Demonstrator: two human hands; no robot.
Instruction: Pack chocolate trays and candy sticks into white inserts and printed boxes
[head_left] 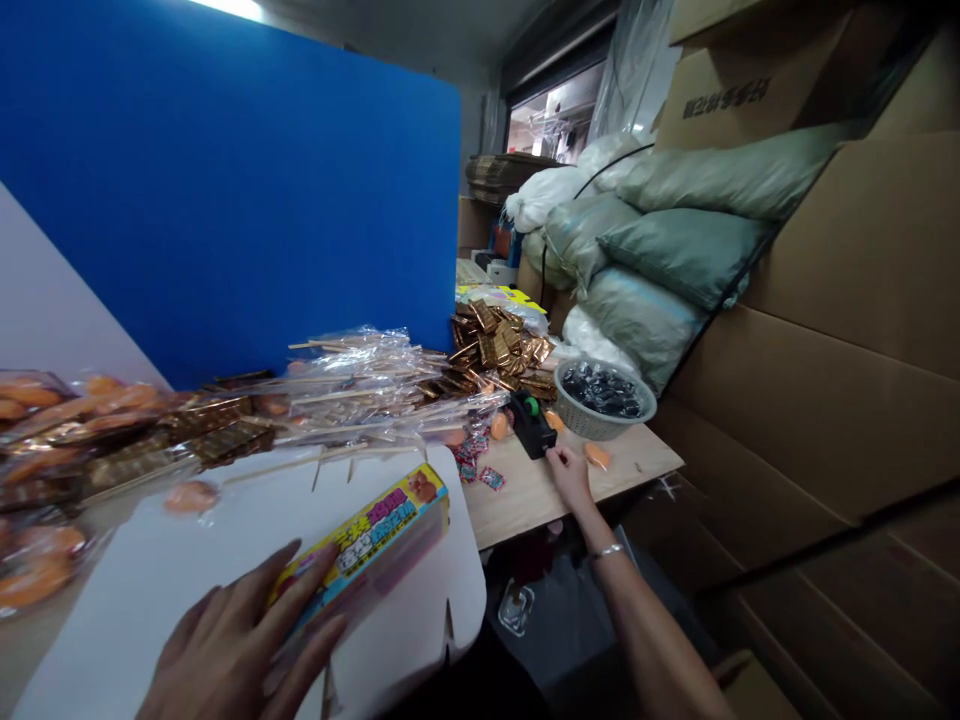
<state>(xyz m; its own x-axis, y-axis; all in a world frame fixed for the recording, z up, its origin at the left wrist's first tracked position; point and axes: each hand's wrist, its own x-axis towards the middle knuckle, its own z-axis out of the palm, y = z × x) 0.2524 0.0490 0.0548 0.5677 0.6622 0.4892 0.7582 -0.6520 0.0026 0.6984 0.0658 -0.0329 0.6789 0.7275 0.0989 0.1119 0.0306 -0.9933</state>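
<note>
Cardboard cartons (825,350) and stuffed sacks (690,260) are lining the right side, and a blue partition (225,200) is standing behind a wooden tabletop (525,505). The left hand (232,640) is grasping a printed box (360,545) over a white cardboard sheet (409,630). The right hand (570,478) is resting unclenched on the tabletop, holding nothing, just beside an orange wrapped piece (597,456). Nearby, a black device (531,425) with a green knob is sitting beside a plastic basket (577,415) of dark packets.
</note>
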